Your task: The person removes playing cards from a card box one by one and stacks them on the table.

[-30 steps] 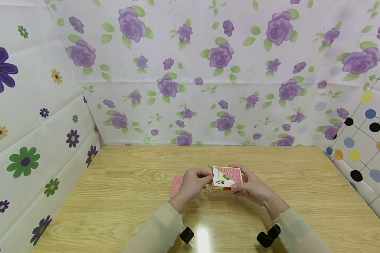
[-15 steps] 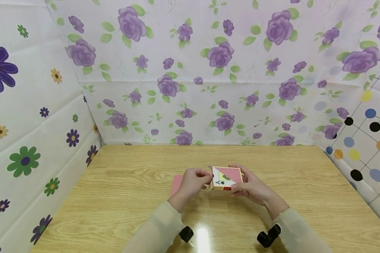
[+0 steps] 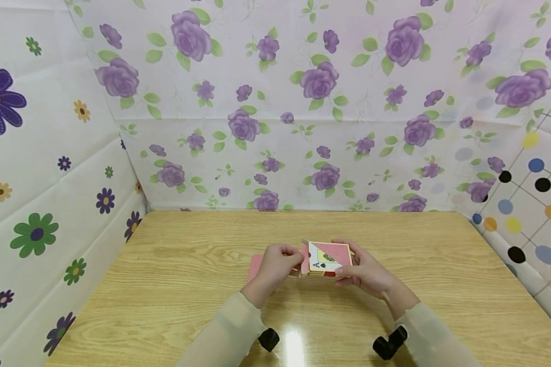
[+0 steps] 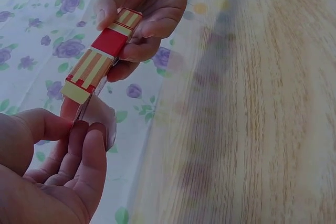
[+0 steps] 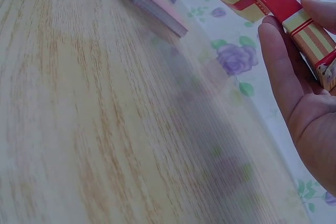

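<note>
The left hand [image 3: 277, 265] has its grip pinched on the clear wrap [image 4: 97, 116] at the left end of the card box [image 3: 328, 258]. The box is held above the table [image 3: 441, 285], its long side running left to right. The right hand [image 3: 367, 272] grips the right end. A card pile [image 3: 256, 266] lies just left.
</note>
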A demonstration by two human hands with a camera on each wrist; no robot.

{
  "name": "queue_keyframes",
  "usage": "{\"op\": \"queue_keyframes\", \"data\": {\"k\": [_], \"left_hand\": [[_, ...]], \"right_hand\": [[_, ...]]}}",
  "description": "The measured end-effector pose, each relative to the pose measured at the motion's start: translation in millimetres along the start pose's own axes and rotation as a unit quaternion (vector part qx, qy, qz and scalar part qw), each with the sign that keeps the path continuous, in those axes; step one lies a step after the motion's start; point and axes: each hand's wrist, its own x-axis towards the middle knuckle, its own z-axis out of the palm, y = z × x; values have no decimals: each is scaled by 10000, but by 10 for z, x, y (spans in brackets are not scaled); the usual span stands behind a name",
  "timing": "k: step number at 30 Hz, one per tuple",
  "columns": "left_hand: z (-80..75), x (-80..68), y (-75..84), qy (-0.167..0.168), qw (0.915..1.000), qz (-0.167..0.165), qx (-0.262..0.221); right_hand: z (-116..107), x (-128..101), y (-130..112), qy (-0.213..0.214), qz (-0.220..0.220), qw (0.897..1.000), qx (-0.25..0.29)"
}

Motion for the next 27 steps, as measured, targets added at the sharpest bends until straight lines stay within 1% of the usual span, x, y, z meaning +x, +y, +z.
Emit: {"op": "queue_keyframes", "data": {"k": [15, 21, 27], "left_hand": [[-46, -12, 16, 0, 9999, -66, -80], [-80, -23, 27, 14, 9997, -128, -191], [-124, -30, 31, 12, 9990, -113, -434]], "right_hand": [[-3, 0, 0, 15, -43, 10000, -45], [-3, -1, 1, -20, -81, 10000, -6], [-10, -1, 4, -8, -73, 10000, 13]]}}
